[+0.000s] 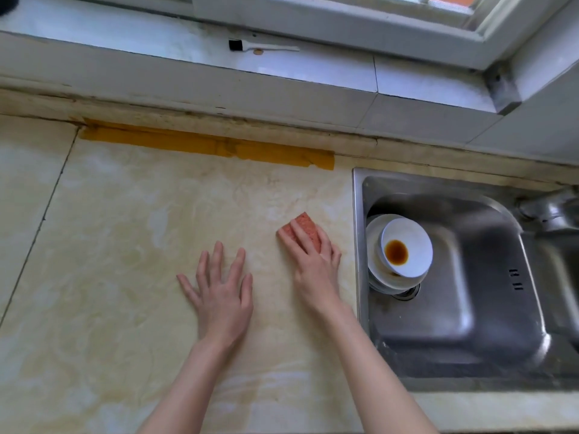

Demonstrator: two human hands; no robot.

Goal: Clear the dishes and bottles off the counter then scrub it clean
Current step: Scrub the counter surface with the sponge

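Observation:
My right hand presses a pinkish-red sponge flat on the cream marble counter, close to the sink's left rim, with the fingers laid straight over it. Fingers spread, my left hand rests flat on the counter, a short way left of the right hand. Stacked white dishes lie in the steel sink. The top bowl is tilted and holds a brown sauce stain.
A strip of yellow tape runs along the counter's back edge. A small white-handled brush lies on the window sill above. The tap stands at the sink's far right. A seam crosses the counter at left.

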